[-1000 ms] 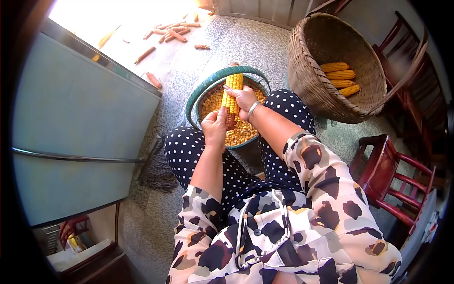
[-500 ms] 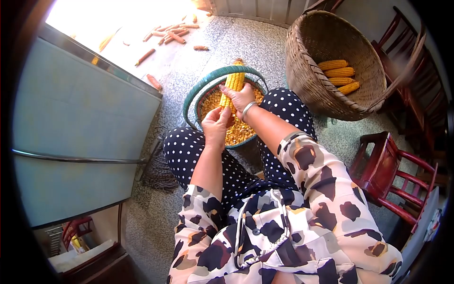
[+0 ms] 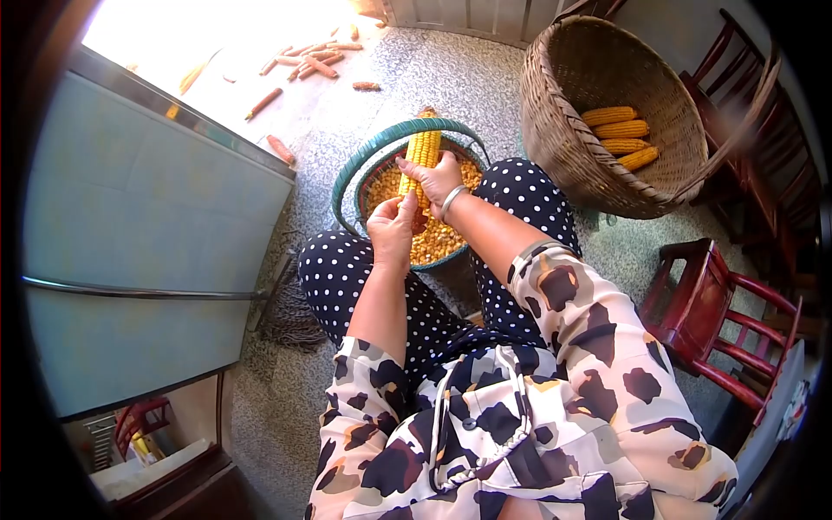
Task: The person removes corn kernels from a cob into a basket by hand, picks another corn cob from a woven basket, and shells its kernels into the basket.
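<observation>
A yellow ear of corn (image 3: 425,149) is held tilted over a small green-rimmed basket (image 3: 451,260) of loose kernels (image 3: 433,246). My right hand (image 3: 439,182), with a silver bangle at the wrist, is wrapped around the ear's middle, thumb across its near face. At the ear's lower end, my left hand (image 3: 391,227) pinches with thumb and fingers pressed against the kernels. A reddish bare patch of cob shows just beside the left fingertips. The small basket stands between my knees, and its green handle (image 3: 381,139) arches beyond the ear.
To the right, a large wicker basket (image 3: 555,95) leans with several ears of corn (image 3: 622,130) inside. Bare cobs (image 3: 316,62) lie scattered on the floor near the bright doorway. A small red chair (image 3: 693,312) stands at right, and a pale blue door panel (image 3: 147,225) at left.
My left thumb has shifted slightly up along the ear's lower end, and more bare cob shows there. My right hand keeps its hold. The whole view has drifted slightly.
</observation>
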Demonstrator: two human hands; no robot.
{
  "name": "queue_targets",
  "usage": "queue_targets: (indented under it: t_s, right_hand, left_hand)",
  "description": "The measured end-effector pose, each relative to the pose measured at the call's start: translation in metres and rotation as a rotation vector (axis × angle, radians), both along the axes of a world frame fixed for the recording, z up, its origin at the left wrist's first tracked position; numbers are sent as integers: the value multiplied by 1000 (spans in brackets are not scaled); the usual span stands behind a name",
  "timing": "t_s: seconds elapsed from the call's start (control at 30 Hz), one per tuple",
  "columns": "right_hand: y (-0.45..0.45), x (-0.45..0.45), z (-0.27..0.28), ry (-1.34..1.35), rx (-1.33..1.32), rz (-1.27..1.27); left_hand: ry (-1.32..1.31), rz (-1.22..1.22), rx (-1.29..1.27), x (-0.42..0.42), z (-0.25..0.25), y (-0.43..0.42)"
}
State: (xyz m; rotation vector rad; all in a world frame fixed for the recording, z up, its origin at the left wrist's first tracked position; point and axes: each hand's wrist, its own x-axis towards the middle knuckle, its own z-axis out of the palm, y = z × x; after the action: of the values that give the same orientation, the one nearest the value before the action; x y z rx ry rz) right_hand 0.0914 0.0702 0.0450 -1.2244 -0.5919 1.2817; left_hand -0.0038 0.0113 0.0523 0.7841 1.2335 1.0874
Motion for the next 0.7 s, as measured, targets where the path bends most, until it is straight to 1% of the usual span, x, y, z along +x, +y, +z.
queue_targets:
  t_s: [0.03, 0.07, 0.1, 0.17, 0.2, 0.27, 0.4, 0.43, 0.47, 0.5, 0.53, 0.57, 0.63, 0.7]
  right_hand:
    - [0, 1, 4, -72, 31, 49]
    - [-1, 3, 8, 26, 25, 42]
    - [-1, 3, 9, 26, 25, 42]
    - [-1, 5, 11, 161, 5, 43]
    - [-1, 5, 10, 160, 5, 43]
    - [1, 3, 8, 237, -79, -41]
    - [2, 2, 4, 238, -61, -64]
    - [1, 1, 5, 254, -73, -56]
    - [1, 2, 5, 270, -85, -48]
    - [2, 1, -1, 269, -84, -49]
    - [4, 0, -6, 220, -75, -48]
    - [6, -1, -12, 171, -66, -49]
    - [1, -2, -7, 156, -74, -54]
    - [-1, -3, 0, 79, -38, -66]
  left_hand:
    - [1, 1, 0, 0, 0, 0]
    - [-42, -4, 19, -1, 1, -1]
    - [-86, -8, 38, 0, 2, -1]
    - [-83, -4, 42, 0, 4, -2]
    - [-80, 2, 45, 1, 5, -2]
    - [-103, 11, 53, 3, 7, -2]
    - [-136, 28, 51, 2, 2, -1]
    - [-136, 28, 51, 0, -5, 1]
    - [-22, 15, 84, -3, -13, 3]
    - [92, 2, 115, -4, -16, 4]
    - [90, 1, 115, -5, -18, 5]
    - [60, 24, 85, -6, -20, 6]
    - [29, 47, 54, -2, -12, 5]
    - [-129, 47, -14, 1, -4, 5]
